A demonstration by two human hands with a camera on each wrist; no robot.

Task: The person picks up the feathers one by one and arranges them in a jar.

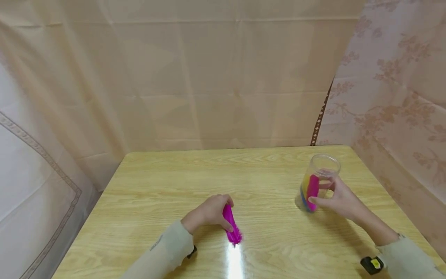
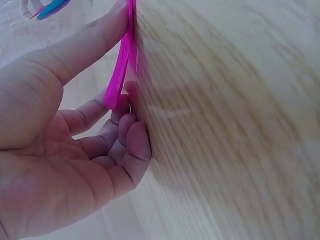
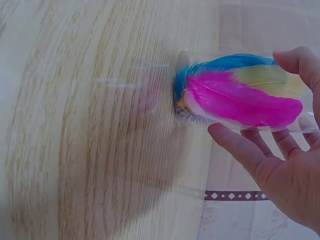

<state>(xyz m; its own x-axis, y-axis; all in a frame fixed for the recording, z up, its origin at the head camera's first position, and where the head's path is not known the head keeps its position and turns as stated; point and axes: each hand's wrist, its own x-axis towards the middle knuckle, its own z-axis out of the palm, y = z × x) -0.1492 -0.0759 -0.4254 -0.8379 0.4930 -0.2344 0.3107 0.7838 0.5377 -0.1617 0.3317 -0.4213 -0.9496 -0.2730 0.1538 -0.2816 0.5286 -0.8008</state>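
On the table in front of me lies a magenta feather (image 1: 232,228), its fluffy end toward me. My left hand (image 1: 210,211) pinches it between thumb and fingers; the left wrist view shows the feather (image 2: 119,82) edge-on against the wood. To the right, a clear cup (image 1: 325,157) stands upright on the table. My right hand (image 1: 339,197) grips its side, thumb and fingers around the wall. Inside the cup, the right wrist view shows a pink feather (image 3: 240,100), a blue feather (image 3: 230,62) and a pale yellow feather (image 3: 265,80). Greyish fluff (image 3: 187,116) lies at the bottom.
A light wood-grain table (image 1: 156,174) spans the space before me. Beige cloth (image 1: 216,77) hangs behind its far edge, with patterned cloth (image 1: 400,97) along the right side and white cloth (image 1: 35,186) on the left. Bright glare lies near the front.
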